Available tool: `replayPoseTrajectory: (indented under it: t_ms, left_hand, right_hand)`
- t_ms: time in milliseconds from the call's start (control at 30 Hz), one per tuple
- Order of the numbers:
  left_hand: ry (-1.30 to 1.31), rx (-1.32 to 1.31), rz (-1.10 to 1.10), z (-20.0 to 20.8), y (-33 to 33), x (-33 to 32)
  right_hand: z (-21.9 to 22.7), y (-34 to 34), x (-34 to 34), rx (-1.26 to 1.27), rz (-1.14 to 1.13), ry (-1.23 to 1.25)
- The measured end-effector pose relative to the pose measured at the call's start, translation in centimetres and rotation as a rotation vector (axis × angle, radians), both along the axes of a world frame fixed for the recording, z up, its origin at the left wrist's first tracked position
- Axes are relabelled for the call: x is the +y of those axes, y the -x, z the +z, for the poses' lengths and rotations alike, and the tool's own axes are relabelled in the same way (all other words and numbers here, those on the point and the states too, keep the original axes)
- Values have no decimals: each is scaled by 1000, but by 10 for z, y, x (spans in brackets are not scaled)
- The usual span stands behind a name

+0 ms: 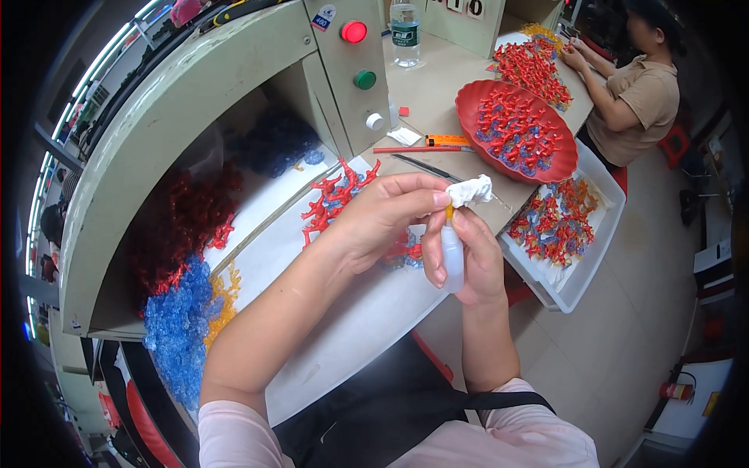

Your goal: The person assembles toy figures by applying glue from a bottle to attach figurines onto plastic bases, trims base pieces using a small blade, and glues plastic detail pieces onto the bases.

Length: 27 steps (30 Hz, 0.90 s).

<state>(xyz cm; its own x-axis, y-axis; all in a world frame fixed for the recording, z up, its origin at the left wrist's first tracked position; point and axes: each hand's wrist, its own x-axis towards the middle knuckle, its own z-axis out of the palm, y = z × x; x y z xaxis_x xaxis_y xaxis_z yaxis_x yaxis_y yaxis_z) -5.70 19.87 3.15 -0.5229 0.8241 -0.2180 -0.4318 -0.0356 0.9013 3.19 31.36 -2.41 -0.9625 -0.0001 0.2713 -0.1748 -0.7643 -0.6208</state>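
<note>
- A tiled floor [632,249] is spreading to the right of the hands, while a co-worker [644,97] in a tan top is facing a pile of red figures [527,70] beyond them.
- A pale green booth [183,86] is curving over the area left of the hands.
- The worktop [328,347] is running beneath and left of the hands, its near part showing white.
- A white bin [605,234] is standing to the right of the hands, holding mixed pieces; a red dish [462,117] of figures is resting just beyond them.
- Blue pieces [178,327] are heaping up left of the hands, beside the left forearm.
- The right hand [482,261] is gripping a translucent bottle [452,265], thumb and fingers on opposite sides; the left hand [382,218] is reaching across from the left, pinching a white wad [472,189].
- The bottle is lying between the hands, nearer the right, its long axis pointing away from the body.
- Its yellow tip [449,213] is sitting at the far end, just below the wad and beside the left fingertips.
</note>
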Motion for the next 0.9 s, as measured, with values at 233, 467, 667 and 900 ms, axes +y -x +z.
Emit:
replayPoseTrajectory:
  t_ms: [233, 467, 667, 900]
  left_hand:
    - [-19, 454, 313, 8, 47, 10]
    - [402, 1752, 514, -10, 83, -18]
    - [1089, 1560, 546, 41, 28, -228]
    - [1286, 1543, 742, -18, 30, -323]
  right_hand:
    - [-8, -14, 3, -54, -132, -58]
    - [-15, -42, 8, -17, -356, -247]
    - [-34, -30, -40, 56, -22, -501]
    - [-24, -16, -96, -90, 247, -561]
